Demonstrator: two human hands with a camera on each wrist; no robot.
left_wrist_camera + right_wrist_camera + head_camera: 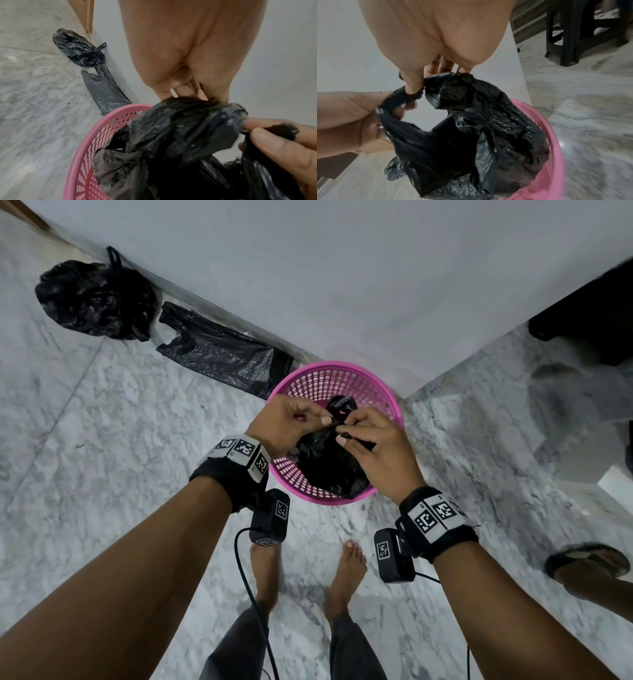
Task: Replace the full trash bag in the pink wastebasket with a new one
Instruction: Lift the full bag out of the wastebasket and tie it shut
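Note:
The pink wastebasket (363,385) stands on the marble floor at a wall corner. A black trash bag (329,463) sits inside it, its top gathered above the rim. My left hand (291,422) pinches one gathered handle of the bag (180,121), and my right hand (373,440) pinches the other handle (453,94). The two handles meet between my hands over the basket (89,155) (556,148). A flat black bag (222,350) lies on the floor against the wall, left of the basket, and shows again in the left wrist view (104,89).
A bulging, tied black bag (96,299) lies further left by the wall (77,51). A black plastic stool (583,31) stands at the right. My bare feet (346,573) are just behind the basket. Another person's foot in a sandal (592,566) is at the right edge.

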